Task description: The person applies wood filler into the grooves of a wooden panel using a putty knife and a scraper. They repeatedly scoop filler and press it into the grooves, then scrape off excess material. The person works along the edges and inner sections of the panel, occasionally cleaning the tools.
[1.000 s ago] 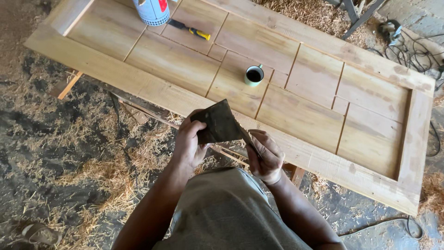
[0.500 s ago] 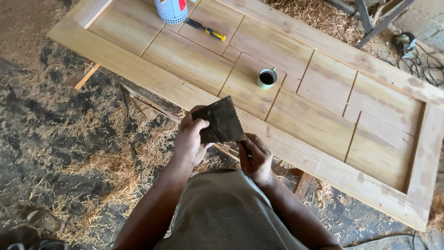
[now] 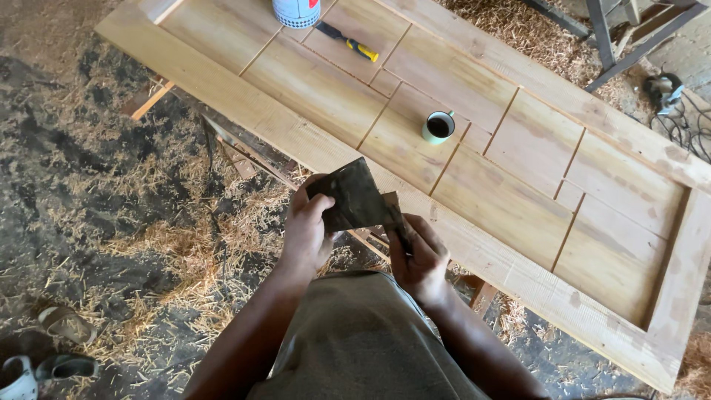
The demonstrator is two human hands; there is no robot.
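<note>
A dark, worn sheet of sandpaper [image 3: 354, 194] is held in front of my body. My left hand [image 3: 306, 233] grips its left edge with the thumb on top. On the right edge, my right hand [image 3: 419, 256] pinches a folded or torn part of the sheet. Both hands hover just over the near rail of a large panelled wooden door [image 3: 311, 89] that lies flat on supports.
A green cup [image 3: 438, 127] with dark liquid stands on a door panel. At the far edge sit a blue and white can [image 3: 296, 12] and a yellow-handled tool [image 3: 349, 42]. Wood shavings cover the ground, sandals [image 3: 65, 324] lie lower left, and cables [image 3: 681, 118] run at right.
The camera view has shifted, so the door sits further right and lower in frame. My hands keep hold of the sandpaper, and the right hand has worked along its right edge.
</note>
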